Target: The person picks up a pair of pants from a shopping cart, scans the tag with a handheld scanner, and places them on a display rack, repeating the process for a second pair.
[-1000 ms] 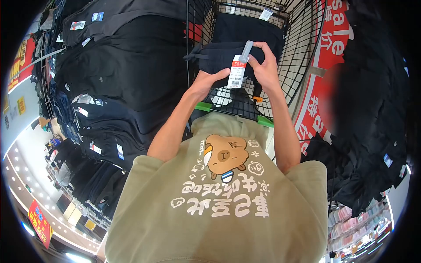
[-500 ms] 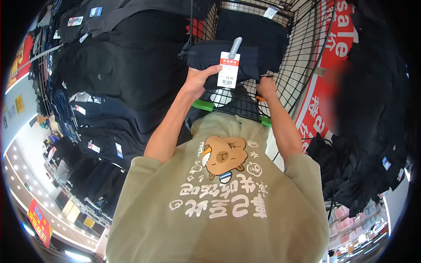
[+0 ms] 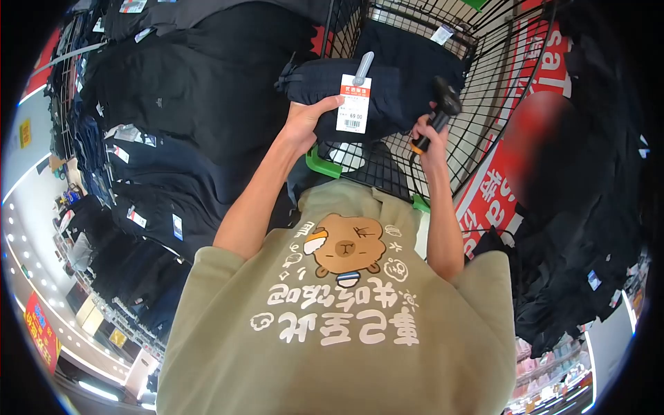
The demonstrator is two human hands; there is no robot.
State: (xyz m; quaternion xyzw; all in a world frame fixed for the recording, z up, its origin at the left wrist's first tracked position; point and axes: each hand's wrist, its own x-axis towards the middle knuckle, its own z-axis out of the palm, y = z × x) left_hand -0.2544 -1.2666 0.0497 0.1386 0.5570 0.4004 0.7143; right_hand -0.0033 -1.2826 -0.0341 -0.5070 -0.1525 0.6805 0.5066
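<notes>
The left hand holds a folded dark garment in its fingers, price tag showing, above the wire cart, while the right hand grips a scanner just beside it.

Racks of black hanging garments with white price tags at left, more dark hanging clothes at right, red sale banner with white lettering between – pale glossy shop floor, a row of small bright lights along the edge.

Wears an olive-green short-sleeved T-shirt, printed on the front with a brown cartoon capybara, rows of white Chinese characters and small white doodles; bare-armed from the sleeves down to left hand and right hand.
</notes>
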